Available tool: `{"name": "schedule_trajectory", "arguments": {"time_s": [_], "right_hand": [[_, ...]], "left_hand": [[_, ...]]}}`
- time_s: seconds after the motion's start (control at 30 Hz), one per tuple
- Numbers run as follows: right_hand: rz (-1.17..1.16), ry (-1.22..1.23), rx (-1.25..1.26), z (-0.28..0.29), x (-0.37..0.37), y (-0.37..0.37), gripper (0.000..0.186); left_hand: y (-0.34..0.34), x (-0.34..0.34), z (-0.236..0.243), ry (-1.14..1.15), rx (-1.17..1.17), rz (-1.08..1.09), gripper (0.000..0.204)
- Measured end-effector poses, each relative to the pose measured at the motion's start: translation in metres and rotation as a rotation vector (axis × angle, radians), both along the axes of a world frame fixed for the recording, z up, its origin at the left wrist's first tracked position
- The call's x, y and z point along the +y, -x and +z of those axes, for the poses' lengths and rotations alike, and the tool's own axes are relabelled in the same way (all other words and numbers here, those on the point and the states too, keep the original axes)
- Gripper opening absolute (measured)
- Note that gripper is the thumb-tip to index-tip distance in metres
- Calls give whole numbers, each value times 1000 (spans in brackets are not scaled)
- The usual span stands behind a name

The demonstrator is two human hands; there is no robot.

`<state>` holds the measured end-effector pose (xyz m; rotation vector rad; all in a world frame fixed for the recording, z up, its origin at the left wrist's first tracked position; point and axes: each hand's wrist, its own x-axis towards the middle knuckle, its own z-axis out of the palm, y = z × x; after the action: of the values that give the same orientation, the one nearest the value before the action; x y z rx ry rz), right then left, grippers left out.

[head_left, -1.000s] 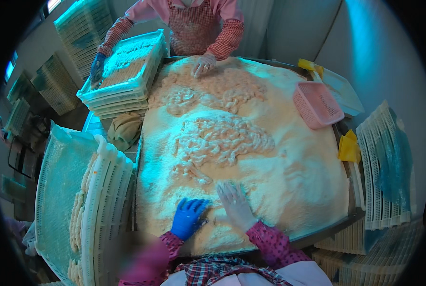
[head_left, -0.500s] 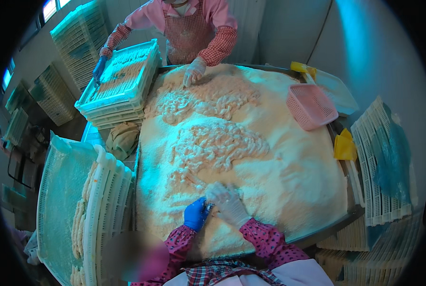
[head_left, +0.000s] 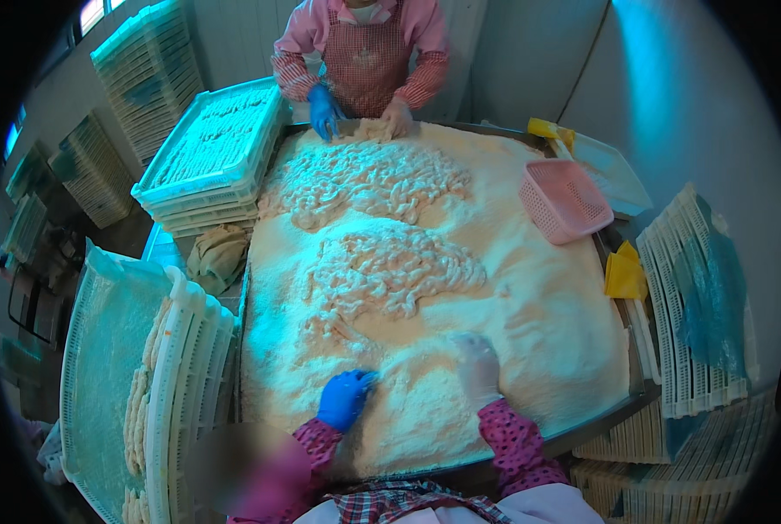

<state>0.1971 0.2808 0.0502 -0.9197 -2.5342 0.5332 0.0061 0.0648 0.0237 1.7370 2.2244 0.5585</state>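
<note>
My left hand (head_left: pixel 346 400), in a blue glove, rests on the near part of a bed of pale breadcrumbs (head_left: pixel 547 367). Its fingers point to the right and press into the crumbs, their tips partly hidden. To its right, my right hand (head_left: pixel 479 371) wears a whitish glove and lies on the crumbs, fingers stretched forward and slightly blurred. A low mound of crumbs lies between both hands. Just beyond are a few loose coated pieces (head_left: pixel 331 330) and a heap of crumb-coated strips (head_left: pixel 390 266). Neither hand visibly holds a strip.
A co-worker's gloved hands (head_left: pixel 361 118) work at the far edge, behind another strip heap (head_left: pixel 368 179). Filled white trays (head_left: pixel 202 196) stand at far left, more trays (head_left: pixel 185 367) near left. A pink basket (head_left: pixel 565 201) and yellow-handled scoop (head_left: pixel 628 272) lie on the right.
My hands, close together before, have moved apart, the right one going right and the left slightly left. The co-worker's blue-gloved hand has left the tray and come to the table's far edge.
</note>
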Motion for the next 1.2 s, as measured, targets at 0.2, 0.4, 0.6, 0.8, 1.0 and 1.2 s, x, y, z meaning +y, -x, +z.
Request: {"name": "schedule_trajectory", "arguments": {"time_s": [0.2,0.4,0.6,0.8,1.0,1.2], "right_hand": [[41,1107,488,15,-12,21,33],[-26,41,496,24,-44,31,30],[63,38,293,46,-65,30,34],[213,46,270,45,-115,65,53],[537,243,396,51,-134,88,64],[136,280,158,17,-58,41,30]], "left_hand": [[-13,-3,30,-50,97,121,48],[-14,-2,-19,-306,-1232,597,28],[-42,-7,67,-349,-2324,415,42],[-75,-9,76,-383,-1975,518,59],[-26,-52,34,-460,-1968,620,55],[-14,-31,83,-323,-1141,782,41]]}}
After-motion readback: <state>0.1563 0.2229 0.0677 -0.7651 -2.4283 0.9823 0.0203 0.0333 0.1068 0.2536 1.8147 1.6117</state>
